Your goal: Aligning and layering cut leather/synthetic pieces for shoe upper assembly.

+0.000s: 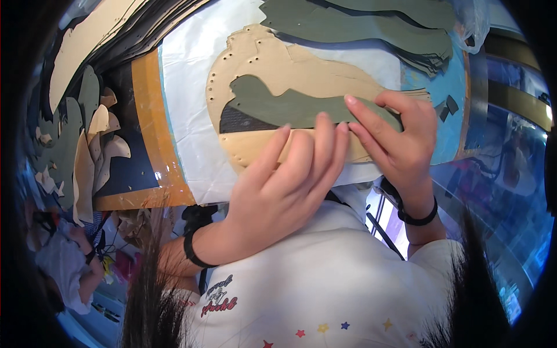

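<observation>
A dark green shoe-upper piece [290, 107] lies over a larger tan piece [278, 66] with punched holes along its rounded left end. Between them, a black textured strip [241, 120] shows at the green piece's lower left edge. My left hand [284, 174] is open, its stretched fingertips resting along the lower edge of the green piece. At that piece's right end, my right hand [400, 130] touches it with thumb and index finger extended and apart; the other fingers are bent. The right tip of the green piece is partly covered by my right hand.
Stacked dark green pieces [360, 29] lie at the back. To the left are a pile of long tan and black pieces [110, 40] and loose cut pieces [96, 142]. White sheeting [191, 75] covers the board, edged with brown tape [152, 116]. Small black scraps [447, 107] sit at right.
</observation>
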`<act>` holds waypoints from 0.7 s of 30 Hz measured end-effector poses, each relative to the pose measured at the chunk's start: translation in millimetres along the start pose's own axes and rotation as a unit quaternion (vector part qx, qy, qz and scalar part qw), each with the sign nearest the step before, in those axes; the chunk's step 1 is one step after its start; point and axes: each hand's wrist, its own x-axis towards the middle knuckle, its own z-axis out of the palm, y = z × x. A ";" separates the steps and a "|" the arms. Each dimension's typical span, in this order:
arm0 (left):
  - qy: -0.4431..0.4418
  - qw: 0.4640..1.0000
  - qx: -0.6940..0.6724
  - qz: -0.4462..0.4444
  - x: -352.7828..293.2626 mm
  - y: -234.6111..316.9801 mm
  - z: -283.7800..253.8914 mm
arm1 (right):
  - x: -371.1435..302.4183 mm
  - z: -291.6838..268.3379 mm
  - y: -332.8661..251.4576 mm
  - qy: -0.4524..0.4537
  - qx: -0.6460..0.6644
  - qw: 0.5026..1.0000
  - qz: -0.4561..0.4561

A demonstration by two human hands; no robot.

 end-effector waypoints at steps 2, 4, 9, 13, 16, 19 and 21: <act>0.019 0.999 -0.040 0.007 5.2 0.8 16.2 | -1.4 1.8 -1.9 0.004 0.014 1.000 -0.001; 0.049 0.994 -0.095 -0.002 9.4 3.0 25.1 | -3.4 2.0 -3.8 0.012 0.015 1.000 0.023; 0.030 0.988 -0.148 -0.036 6.8 8.5 33.5 | -12.5 -10.6 12.4 0.016 0.037 0.999 0.005; 0.037 0.992 -0.119 -0.021 9.0 6.8 34.4 | -18.2 -27.7 23.6 -0.018 0.026 0.999 -0.023; 0.031 0.992 -0.123 -0.020 9.8 8.4 34.7 | -26.3 -29.4 22.3 -0.036 0.053 0.998 0.001; 0.028 0.990 -0.138 -0.023 10.6 9.4 37.9 | -28.3 -24.7 24.1 -0.015 0.044 0.999 0.002; 0.026 0.990 -0.137 -0.023 11.5 9.1 37.2 | -28.5 -23.3 25.3 -0.010 0.048 0.999 0.002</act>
